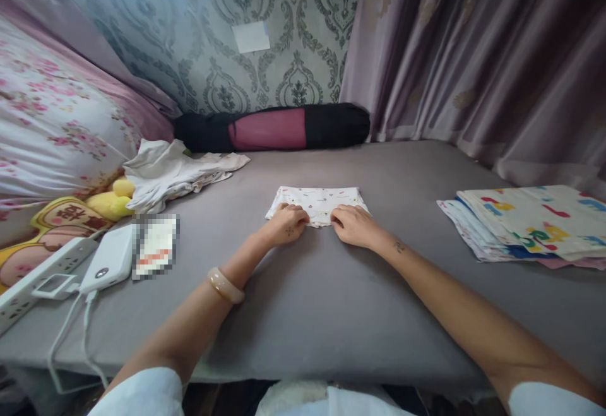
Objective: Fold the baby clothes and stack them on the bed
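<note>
A white cloth garment (pixel 319 198) with a small scattered print lies folded into a flat rectangle on the grey bed sheet. My left hand (pixel 287 223) grips its near left edge with curled fingers. At the near right edge, my right hand (pixel 351 223) pinches the fabric the same way. A short stretch of the near edge shows between the two hands. My fingertips are partly hidden by the backs of my hands.
Folded clothes (pixel 534 220) are stacked at the right. Rumpled white clothes (pixel 175 170) lie at the left, near a yellow plush toy (pixel 111 204). A power strip (pixel 45 277) and a white power bank (pixel 108 258) with cables sit front left. A black-and-pink roll (pixel 269 129) lines the wall.
</note>
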Motion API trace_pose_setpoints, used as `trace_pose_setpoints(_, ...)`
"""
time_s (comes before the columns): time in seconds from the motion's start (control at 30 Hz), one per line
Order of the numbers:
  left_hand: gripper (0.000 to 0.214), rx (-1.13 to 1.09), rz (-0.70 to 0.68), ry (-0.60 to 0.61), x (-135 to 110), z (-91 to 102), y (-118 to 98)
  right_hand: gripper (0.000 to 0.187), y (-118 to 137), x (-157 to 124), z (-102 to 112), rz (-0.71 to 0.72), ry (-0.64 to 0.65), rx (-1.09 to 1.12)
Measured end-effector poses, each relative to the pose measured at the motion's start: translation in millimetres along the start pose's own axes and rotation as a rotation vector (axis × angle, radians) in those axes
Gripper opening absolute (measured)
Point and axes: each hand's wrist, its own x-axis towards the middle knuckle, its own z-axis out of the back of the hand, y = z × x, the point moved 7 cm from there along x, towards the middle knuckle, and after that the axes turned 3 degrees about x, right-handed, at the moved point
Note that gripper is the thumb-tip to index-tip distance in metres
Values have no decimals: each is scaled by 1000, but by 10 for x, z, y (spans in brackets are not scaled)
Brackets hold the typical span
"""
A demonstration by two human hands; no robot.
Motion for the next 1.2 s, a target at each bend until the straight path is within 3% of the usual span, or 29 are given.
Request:
trace_pose_setpoints(0.13,21,-52,105,-15,105,73,29,25,-84,154,14,-104,3,36)
trace_pose_setpoints(0.27,26,21,242,-126,275,136,49,34,-76,345,49,-115,-151,58)
trace_pose_setpoints(0.4,42,87,311,-129,435,37,7,52,-49,490,-76,-112,-187,37)
trace_pose_setpoints(0.57,53,94,330,50,506,-256,3,60,-109,561,-350,-138,-59,53)
trace_pose_setpoints(0.7,56,82,327,117,497,-365,42,64,-158,565,-443,-137,-33,91)
trace_pose_setpoints(1.0,54,79,306,85,501,-358,53,64,-156,562,-433,-143,-37,125)
trace_pose_setpoints(1.2,50,58,322,-5,487,-319,73,59,-193,570,-381,-159,-58,165)
